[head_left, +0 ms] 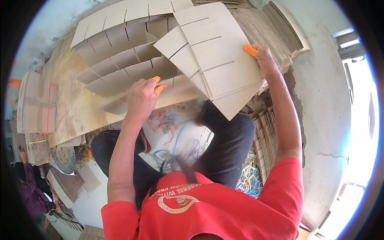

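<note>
Several slotted cardboard sheets [218, 52] are fanned out in my right hand [265, 62], which grips them at their right edge. Its orange-covered thumb lies on top, and its other fingers are hidden beneath. My left hand [142, 96] is closed, with orange covers on two fingertips pressed near each other. It is beside a row of upright slotted cardboard strips [116, 76] on the board; whether it pinches a strip edge cannot be made out.
A plywood board [66, 96] bears the strips and a stack of slotted cardboard [132, 12] behind them. More cardboard piles [268, 28] lean at the far right by the wall. A strapped carton [38, 104] stands at left. Coloured plastic straps [250, 176] litter the floor around my legs.
</note>
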A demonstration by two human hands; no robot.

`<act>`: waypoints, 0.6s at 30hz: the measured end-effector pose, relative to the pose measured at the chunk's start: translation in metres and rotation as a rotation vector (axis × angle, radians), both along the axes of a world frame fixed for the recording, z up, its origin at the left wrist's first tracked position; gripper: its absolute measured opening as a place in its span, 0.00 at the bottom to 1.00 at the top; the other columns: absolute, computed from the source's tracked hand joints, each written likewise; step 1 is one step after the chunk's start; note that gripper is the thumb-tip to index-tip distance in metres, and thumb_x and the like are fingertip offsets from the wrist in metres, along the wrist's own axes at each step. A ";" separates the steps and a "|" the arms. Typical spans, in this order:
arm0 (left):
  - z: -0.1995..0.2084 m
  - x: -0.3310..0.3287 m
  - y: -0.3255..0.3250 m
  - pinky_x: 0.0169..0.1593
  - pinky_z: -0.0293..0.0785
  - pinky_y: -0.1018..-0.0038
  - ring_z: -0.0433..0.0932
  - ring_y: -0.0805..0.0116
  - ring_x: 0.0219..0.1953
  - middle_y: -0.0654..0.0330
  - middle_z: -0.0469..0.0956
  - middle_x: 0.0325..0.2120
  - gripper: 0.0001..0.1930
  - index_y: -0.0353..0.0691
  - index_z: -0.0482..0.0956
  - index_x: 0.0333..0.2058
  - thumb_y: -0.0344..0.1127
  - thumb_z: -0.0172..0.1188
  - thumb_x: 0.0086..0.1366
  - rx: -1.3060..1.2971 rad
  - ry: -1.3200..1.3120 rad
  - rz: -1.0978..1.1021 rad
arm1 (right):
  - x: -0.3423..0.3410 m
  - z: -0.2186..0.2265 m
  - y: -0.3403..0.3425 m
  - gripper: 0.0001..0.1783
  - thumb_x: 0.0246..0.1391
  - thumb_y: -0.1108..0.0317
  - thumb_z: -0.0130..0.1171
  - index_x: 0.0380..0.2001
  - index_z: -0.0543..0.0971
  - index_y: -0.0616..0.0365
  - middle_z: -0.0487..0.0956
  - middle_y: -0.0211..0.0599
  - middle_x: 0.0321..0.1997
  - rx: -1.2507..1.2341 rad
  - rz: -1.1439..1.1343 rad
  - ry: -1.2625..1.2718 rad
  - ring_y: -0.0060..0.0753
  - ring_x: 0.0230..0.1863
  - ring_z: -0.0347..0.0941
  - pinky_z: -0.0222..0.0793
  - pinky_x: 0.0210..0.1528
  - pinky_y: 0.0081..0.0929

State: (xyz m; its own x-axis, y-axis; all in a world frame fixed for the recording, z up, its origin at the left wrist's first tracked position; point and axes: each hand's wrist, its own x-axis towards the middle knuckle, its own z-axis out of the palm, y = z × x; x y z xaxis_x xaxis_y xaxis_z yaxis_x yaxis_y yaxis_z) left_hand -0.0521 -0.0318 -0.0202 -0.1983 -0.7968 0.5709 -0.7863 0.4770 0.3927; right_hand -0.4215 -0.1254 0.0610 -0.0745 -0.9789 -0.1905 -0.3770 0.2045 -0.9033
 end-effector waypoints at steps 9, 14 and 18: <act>0.000 0.002 0.001 0.32 0.74 0.67 0.78 0.60 0.28 0.57 0.80 0.25 0.16 0.37 0.81 0.36 0.34 0.72 0.49 -0.009 -0.024 0.015 | -0.007 0.020 0.000 0.18 0.58 0.60 0.62 0.43 0.82 0.64 0.81 0.33 0.33 0.008 -0.122 -0.148 0.21 0.28 0.76 0.74 0.30 0.22; 0.011 0.010 0.008 0.38 0.73 0.66 0.77 0.60 0.33 0.57 0.80 0.30 0.22 0.37 0.80 0.42 0.35 0.73 0.47 -0.107 -0.051 0.046 | -0.031 0.058 0.002 0.17 0.57 0.65 0.64 0.46 0.82 0.63 0.81 0.33 0.39 -0.305 -0.210 -0.192 0.19 0.33 0.76 0.75 0.32 0.19; 0.016 0.022 0.015 0.39 0.72 0.67 0.77 0.60 0.33 0.58 0.81 0.30 0.21 0.36 0.81 0.42 0.36 0.72 0.48 -0.106 -0.054 0.057 | 0.016 0.109 0.031 0.20 0.54 0.72 0.65 0.51 0.79 0.65 0.81 0.32 0.41 -0.543 -0.066 -0.144 0.19 0.37 0.76 0.74 0.38 0.17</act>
State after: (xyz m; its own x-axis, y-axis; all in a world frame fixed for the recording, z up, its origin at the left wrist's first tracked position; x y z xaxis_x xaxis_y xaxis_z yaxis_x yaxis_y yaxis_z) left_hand -0.0303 -0.0163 -0.0045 -0.1867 -0.7434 0.6423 -0.8319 0.4674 0.2992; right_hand -0.4054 -0.0948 0.1705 -0.1497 -0.9334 0.3263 -0.2446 -0.2848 -0.9269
